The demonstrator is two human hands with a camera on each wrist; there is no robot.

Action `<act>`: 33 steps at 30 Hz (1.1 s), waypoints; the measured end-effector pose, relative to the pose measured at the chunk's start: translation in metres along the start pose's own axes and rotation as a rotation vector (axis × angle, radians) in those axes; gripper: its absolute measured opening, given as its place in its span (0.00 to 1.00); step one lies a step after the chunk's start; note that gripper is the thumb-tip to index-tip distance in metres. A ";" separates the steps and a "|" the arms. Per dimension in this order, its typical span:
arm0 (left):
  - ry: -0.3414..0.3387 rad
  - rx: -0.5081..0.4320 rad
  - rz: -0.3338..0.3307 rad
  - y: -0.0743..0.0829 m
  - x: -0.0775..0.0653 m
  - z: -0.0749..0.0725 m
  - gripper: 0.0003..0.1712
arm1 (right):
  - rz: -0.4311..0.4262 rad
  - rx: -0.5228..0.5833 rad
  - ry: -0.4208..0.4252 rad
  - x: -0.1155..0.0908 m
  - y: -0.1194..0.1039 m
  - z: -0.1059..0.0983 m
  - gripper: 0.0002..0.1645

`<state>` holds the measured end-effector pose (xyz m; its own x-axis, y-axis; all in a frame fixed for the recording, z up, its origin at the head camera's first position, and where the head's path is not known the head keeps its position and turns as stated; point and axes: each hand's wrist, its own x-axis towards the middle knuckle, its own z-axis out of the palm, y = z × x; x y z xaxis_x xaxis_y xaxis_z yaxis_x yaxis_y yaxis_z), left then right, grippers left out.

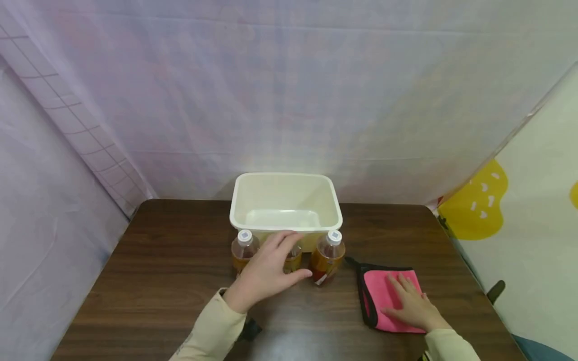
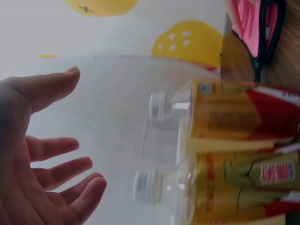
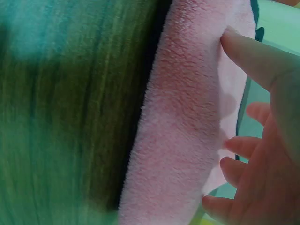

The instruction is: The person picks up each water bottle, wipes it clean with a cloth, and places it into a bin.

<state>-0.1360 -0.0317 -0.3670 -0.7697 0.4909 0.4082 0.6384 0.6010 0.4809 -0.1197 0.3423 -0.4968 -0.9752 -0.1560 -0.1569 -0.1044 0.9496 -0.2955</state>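
Note:
My left hand (image 1: 270, 268) hovers over the bottles, fingers spread and loosely bent, thumb apart. Below it stand three clear bottles of amber drink with white caps: a left bottle (image 1: 245, 246), a middle bottle (image 1: 294, 258) mostly hidden behind the hand, and a right bottle (image 1: 327, 256). In the left wrist view, two labelled bottles show, and a gap separates the palm from the caps. My right hand (image 1: 412, 307) rests on a folded pink cloth (image 1: 378, 290) with black edging, its fingers extended. Fluffy pile on the cloth (image 3: 173, 112) shows in the right wrist view.
A cream plastic basin (image 1: 284, 192) stands behind the bottles at the table's back edge. A small black object (image 1: 250, 331) lies by the left sleeve. The dark wooden table (image 1: 171, 260) meets a pale curtain (image 1: 284, 100) at the back.

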 end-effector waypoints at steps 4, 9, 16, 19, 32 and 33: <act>-0.013 -0.004 0.030 0.005 0.004 0.011 0.41 | -0.005 -0.002 -0.001 0.002 0.001 0.003 0.55; -0.007 -0.043 0.042 0.010 0.011 0.024 0.41 | 0.018 0.007 -0.019 0.003 0.002 0.004 0.57; -0.042 -0.021 -0.028 0.014 0.020 0.041 0.43 | 0.023 0.043 -0.029 0.004 0.000 0.006 0.58; -0.037 -0.026 -0.043 0.013 0.023 0.051 0.43 | 0.027 0.055 -0.044 0.006 0.000 0.005 0.58; -0.064 -0.092 -0.196 0.012 0.033 0.074 0.44 | 0.058 0.079 -0.064 0.010 0.001 0.004 0.62; -0.065 -0.096 -0.201 0.012 0.034 0.076 0.44 | 0.063 0.077 -0.066 0.010 0.000 0.004 0.62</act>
<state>-0.1555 0.0398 -0.4063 -0.8784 0.4089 0.2473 0.4677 0.6297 0.6202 -0.1292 0.3402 -0.5020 -0.9642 -0.1164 -0.2382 -0.0254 0.9349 -0.3540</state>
